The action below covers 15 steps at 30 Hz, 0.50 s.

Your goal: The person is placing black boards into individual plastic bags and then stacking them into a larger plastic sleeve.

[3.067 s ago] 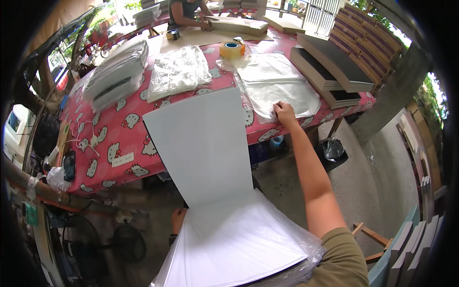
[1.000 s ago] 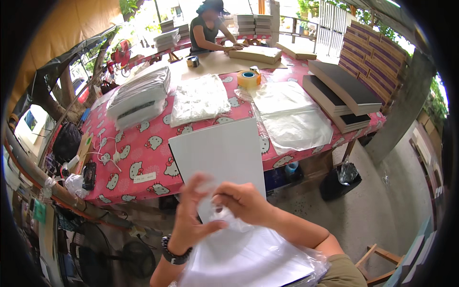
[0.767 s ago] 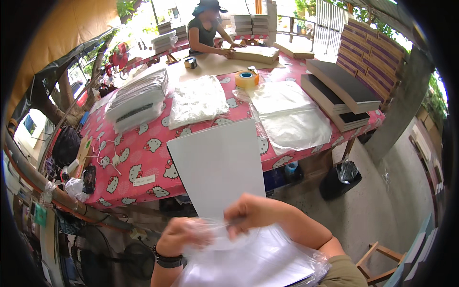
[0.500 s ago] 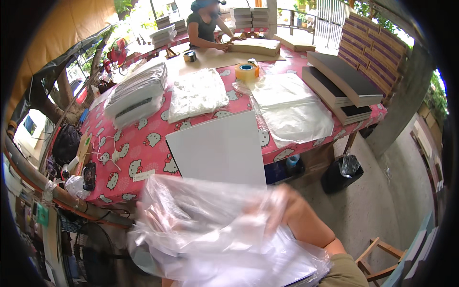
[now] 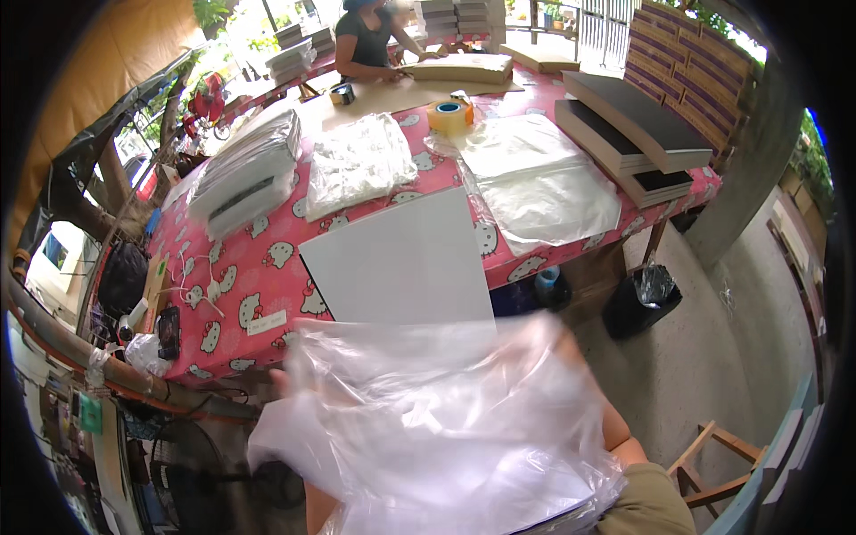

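A clear plastic bag (image 5: pixel 446 383) spreads across my lap, its upper edge stretched between my two hands. White sheets or a white-covered block (image 5: pixel 464 504) show through its lower part, with a dark edge at the bottom right. My left hand (image 5: pixel 283 385) is mostly hidden behind the film at the left side, gripping the bag. My right hand (image 5: pixel 546 343) holds the bag's upper right corner, blurred and partly covered by plastic. Just beyond the bag, a large white board (image 5: pixel 401 259) with a dark left edge lies at the table's near edge.
The pink patterned table (image 5: pixel 241 259) bears wrapped stacks (image 5: pixel 250 169), folded plastic bags (image 5: pixel 361 165), flat clear bags (image 5: pixel 544 187), a tape roll (image 5: pixel 450 116) and black-topped blocks (image 5: pixel 637 120). Another person (image 5: pixel 364 45) works at the far side. A black bin (image 5: pixel 642 308) stands right.
The plastic bag has been spread wider and its upper edge lifted on the right. My right hand has moved slightly right and up. The view has tilted down a little.
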Available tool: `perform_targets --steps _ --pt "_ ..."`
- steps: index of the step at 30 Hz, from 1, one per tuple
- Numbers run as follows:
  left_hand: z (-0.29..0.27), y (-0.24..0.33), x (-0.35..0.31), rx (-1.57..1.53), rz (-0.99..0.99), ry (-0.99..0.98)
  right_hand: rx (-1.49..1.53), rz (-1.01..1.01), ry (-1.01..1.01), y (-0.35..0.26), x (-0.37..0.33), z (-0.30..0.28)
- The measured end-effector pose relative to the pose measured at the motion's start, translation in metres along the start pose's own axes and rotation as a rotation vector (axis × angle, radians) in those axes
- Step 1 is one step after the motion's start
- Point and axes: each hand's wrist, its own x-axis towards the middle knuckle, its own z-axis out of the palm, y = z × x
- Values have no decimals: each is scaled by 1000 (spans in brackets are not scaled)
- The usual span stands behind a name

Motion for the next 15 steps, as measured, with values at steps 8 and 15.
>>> perform_targets --steps 8,15 --pt "-18 18 18 -21 199 56 520 171 -384 -25 15 21" --pt "-35 58 64 949 -45 208 -319 -13 189 -69 72 -28"
